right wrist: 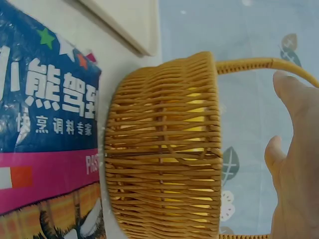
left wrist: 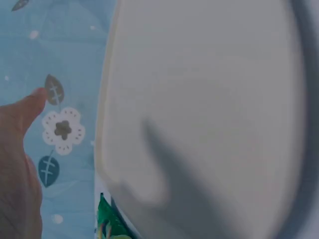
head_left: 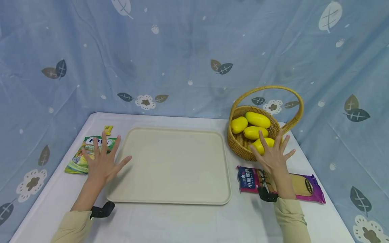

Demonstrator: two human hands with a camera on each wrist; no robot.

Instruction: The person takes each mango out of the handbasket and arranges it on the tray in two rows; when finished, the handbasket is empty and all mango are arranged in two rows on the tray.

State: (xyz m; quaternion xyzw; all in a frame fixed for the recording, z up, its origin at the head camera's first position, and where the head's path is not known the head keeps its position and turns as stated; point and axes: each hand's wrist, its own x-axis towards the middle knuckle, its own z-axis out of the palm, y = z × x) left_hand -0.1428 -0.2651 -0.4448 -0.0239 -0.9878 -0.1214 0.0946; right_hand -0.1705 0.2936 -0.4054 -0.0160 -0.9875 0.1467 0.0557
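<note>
In the head view my left hand [head_left: 103,163] has its fingers spread, holding nothing, between a green snack bag [head_left: 79,162] and the left side of a cream tray [head_left: 173,165]. Its shadow falls on the tray in the left wrist view. My right hand [head_left: 275,158], fingers also spread and grasping nothing, overlaps the front of a wicker basket [head_left: 241,148] in the head view. Several yellow mango-like fruits [head_left: 257,119] lie inside that basket. Below the hand, a purple and blue pasta packet [head_left: 249,179] lies flat, partly hidden by the right wrist.
A small yellow packet [head_left: 108,130] sits behind the green bag. The basket's tall handle [head_left: 270,87] arches over the fruits. Blue patterned cloth [head_left: 188,60] hangs behind and beside the white table [head_left: 170,222].
</note>
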